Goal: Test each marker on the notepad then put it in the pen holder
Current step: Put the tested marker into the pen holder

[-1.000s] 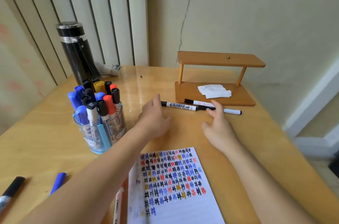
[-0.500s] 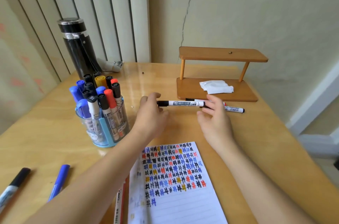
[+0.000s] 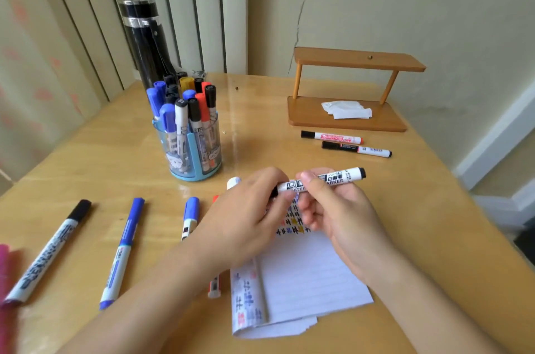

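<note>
Black marker (image 3: 318, 181) held in air just above far edge of notepad (image 3: 304, 275). Long axis runs crosswise to notepad, tail end tipped up to right.

- Left hand (image 3: 249, 220): fingers (image 3: 275, 178) curled round cap end.
- Right hand (image 3: 338, 209): pinches barrel mid-length, close beside left.
- Cap probably on, but hidden under fingers.
- Next move likely pull-apart along axis: left draws cap leftward, right keeps barrel to write.
- Pen holder (image 3: 191, 151): on worktop (image 3: 115, 151) beyond notepad, to left, nearer left hand.
</note>
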